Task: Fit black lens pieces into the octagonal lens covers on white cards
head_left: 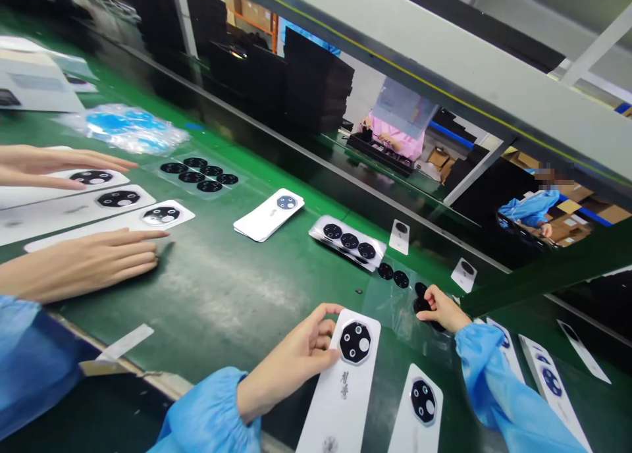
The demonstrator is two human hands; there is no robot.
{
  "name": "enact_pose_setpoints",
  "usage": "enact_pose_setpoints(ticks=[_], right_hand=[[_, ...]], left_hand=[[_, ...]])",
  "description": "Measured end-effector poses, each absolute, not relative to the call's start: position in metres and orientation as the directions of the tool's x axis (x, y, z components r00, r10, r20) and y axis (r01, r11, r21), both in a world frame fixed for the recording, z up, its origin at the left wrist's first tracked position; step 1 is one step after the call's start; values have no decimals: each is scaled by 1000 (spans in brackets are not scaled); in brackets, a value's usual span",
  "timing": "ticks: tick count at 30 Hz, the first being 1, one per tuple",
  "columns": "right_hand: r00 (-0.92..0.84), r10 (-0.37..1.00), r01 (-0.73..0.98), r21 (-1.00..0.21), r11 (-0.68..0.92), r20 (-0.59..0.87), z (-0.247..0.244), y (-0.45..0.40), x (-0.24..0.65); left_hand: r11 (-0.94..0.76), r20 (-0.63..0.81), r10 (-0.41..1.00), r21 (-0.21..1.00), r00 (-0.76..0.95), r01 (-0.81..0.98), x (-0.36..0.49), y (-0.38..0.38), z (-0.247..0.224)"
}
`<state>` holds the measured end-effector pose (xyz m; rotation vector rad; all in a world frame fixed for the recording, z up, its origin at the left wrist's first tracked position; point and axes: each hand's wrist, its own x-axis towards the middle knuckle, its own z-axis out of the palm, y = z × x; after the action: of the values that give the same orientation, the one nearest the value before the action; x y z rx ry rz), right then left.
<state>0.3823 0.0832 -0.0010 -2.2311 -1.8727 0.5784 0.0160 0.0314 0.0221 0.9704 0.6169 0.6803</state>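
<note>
My left hand (pixel 301 351) grips the left edge of a white phone-shaped card (pixel 353 387), thumb and fingers closed near its top. The card bears a black camera-shaped disc with several lens circles. To the right, my right hand (pixel 447 311) pinches at a black round sticker (pixel 421 305) on a clear plastic sheet (pixel 390 308). My fingertips partly hide that sticker. Two more black stickers (pixel 401 279) lie on the sheet's upper part. Right of the held card is another white card (pixel 419 407) with the same kind of black disc.
A co-worker's two hands (pixel 93 262) rest over white cards (pixel 118 203) at the left. Beyond are a sticker sheet (pixel 200 174), a card stack (pixel 270 214), a stack of sticker sheets (pixel 348 241) and a plastic bag (pixel 128 127). A slanted green post (pixel 553 265) stands right.
</note>
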Motion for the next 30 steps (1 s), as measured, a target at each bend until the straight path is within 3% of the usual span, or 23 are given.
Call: enact_pose_setpoints(ticks=[11,30], right_hand=[[171,985,893,-421,-157,-4,0,58,365],[181,979,763,-613,-203,-99,-2,58,378]], left_hand=[[430,-185,750,866,635,-256,13,33,22],[424,-162,756,860,634,-284,12,36,18]])
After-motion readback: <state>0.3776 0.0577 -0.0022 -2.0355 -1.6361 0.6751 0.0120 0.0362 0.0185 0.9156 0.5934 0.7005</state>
